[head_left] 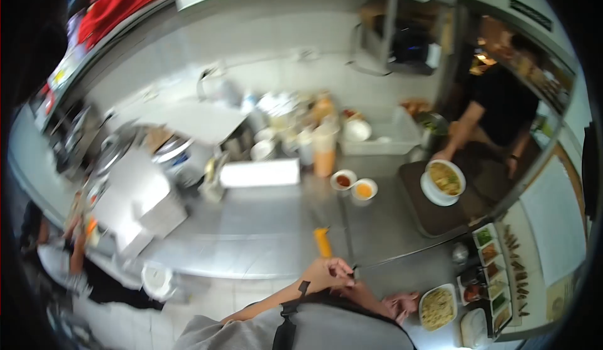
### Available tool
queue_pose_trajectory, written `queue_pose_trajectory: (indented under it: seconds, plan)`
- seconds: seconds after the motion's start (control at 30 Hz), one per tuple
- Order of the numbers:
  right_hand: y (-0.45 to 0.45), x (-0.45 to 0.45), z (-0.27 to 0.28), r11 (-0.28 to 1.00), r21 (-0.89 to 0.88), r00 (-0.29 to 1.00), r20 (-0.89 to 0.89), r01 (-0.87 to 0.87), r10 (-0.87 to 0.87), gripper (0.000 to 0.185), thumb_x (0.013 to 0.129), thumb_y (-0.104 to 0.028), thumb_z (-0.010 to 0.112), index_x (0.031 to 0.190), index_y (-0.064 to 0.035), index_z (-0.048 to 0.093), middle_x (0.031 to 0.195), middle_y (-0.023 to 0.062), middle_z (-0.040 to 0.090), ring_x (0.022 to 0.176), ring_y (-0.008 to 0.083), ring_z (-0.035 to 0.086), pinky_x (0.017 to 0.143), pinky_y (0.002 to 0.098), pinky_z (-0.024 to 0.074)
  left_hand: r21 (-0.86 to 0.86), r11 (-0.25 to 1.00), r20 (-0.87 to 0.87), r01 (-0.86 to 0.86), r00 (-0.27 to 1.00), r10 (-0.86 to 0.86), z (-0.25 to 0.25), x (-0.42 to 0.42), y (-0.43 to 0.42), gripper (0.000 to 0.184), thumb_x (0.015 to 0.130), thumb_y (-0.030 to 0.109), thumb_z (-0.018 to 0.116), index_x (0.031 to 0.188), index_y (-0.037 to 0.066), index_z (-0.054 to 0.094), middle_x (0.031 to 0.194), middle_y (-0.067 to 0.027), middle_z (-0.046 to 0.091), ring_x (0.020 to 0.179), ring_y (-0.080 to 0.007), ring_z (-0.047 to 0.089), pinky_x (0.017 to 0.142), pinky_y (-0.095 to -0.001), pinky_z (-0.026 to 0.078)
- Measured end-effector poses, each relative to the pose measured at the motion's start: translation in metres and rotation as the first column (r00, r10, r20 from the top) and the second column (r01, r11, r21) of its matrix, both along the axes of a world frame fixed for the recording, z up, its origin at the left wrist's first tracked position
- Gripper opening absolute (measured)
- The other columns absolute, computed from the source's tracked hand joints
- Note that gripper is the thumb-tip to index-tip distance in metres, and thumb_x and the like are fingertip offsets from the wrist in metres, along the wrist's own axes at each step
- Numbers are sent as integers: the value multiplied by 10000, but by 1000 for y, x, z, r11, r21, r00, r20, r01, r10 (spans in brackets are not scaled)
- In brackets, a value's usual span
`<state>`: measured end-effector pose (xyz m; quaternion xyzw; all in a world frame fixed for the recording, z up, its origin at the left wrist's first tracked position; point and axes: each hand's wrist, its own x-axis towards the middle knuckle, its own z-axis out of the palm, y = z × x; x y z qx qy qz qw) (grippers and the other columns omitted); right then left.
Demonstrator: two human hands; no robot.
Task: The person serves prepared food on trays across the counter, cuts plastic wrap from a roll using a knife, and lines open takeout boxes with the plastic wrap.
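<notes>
My left hand (pixel 338 271) is at the counter's front edge, just below a yellow-handled tool (pixel 323 242) lying on the steel. Its fingers are curled, and a small dark thing shows at the fingertips, too blurred to make out. Lower right, my right hand (pixel 401 306) has its fingers apart, beside a white bowl of what looks like fried rice (pixel 438 308); I see nothing held in it. Across the counter, another person's hand (pixel 443 154) touches a white bowl of soupy food (pixel 445 179) at a dark tray (pixel 418 215).
Two small sauce cups (pixel 363 190) stand mid-counter near an orange bottle (pixel 325 149). A white paper roll (pixel 260 173) and a white box (pixel 151 202) are to the left. At right sits a rack of garnish containers (pixel 492 268). Another person (pixel 63 265) is at far left.
</notes>
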<state>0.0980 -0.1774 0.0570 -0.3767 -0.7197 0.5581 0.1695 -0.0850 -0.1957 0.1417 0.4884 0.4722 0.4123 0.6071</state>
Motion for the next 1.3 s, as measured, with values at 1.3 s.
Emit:
queue_pose_trajectory:
  seconds: [1.3]
  plan:
    - [-159,-472,-40,845,489,942,-123,-217,313,190,899,-161,582,1037,-58,664,870,105,673,786,198,626,718,316,486,-283,898,57,-337,929,367,37,-223,-625,136,816,81,617,911,-12,644,744,-20,627,670,-53,550,637,-234,470]
